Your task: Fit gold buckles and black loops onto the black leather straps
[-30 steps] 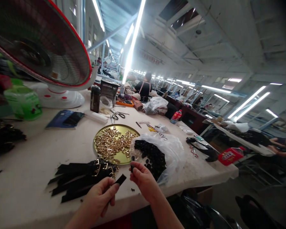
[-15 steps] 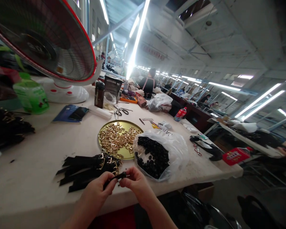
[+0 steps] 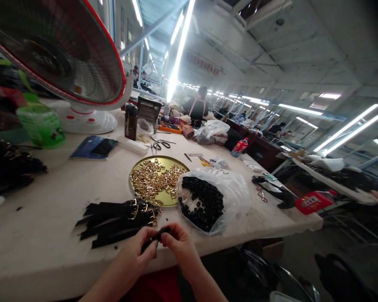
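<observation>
My left hand (image 3: pixel 138 253) and my right hand (image 3: pixel 180 245) meet at the table's near edge, both pinched on a short black strap (image 3: pixel 157 235) held between them. Just beyond my hands lies a pile of black straps with gold buckles (image 3: pixel 119 220). Behind it a round gold tray (image 3: pixel 166 161) holds several loose gold buckles (image 3: pixel 151 180). To the right of the tray an opened clear plastic bag (image 3: pixel 233 191) is full of small black loops (image 3: pixel 203 203).
A large red-rimmed fan (image 3: pixel 55 54) stands at the back left beside a green bottle (image 3: pixel 40 123). A blue booklet with a phone (image 3: pixel 93 147), a dark flask (image 3: pixel 131 121) and scissors (image 3: pixel 160 144) lie farther back. Another person (image 3: pixel 198 110) works at the table's far end.
A second ago my hands were apart, the right one by the bag. They have since come together on the black strap and drawn slightly towards me.
</observation>
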`<move>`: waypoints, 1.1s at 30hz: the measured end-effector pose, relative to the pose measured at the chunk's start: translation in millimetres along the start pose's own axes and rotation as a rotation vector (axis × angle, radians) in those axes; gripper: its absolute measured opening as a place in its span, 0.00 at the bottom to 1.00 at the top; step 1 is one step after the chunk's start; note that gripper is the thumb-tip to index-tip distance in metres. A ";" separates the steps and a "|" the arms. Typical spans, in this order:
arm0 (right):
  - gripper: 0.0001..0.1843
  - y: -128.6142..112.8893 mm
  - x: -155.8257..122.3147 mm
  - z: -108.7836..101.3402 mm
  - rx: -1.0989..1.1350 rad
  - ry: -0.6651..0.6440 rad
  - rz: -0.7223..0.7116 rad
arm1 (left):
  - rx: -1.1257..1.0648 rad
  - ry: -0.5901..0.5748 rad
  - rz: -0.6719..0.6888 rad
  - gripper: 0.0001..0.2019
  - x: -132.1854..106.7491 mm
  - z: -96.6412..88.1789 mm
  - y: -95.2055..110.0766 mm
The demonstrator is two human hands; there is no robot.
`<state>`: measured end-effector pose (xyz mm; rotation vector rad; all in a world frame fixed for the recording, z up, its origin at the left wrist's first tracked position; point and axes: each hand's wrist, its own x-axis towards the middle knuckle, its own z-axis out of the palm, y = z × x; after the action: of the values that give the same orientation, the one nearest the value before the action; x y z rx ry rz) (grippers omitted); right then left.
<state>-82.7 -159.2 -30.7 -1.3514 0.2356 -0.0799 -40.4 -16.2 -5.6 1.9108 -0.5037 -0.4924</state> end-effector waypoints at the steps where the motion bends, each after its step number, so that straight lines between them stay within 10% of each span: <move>1: 0.12 -1.7 -1.9 1.1 0.031 0.004 0.027 | -0.008 0.003 0.021 0.10 -1.4 -0.4 -0.5; 13: 0.15 -10.5 -17.1 15.4 -0.017 -0.043 -0.069 | -0.026 -0.053 0.024 0.10 -16.2 -7.8 3.7; 33: 0.16 -0.1 -20.3 16.1 0.413 -0.256 0.336 | 0.269 -0.059 -0.146 0.13 -17.5 -11.8 -2.8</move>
<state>-99.1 -139.8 -24.9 -0.8857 0.2129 0.3100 -48.1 3.3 -2.0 2.2069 -0.4901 -0.6012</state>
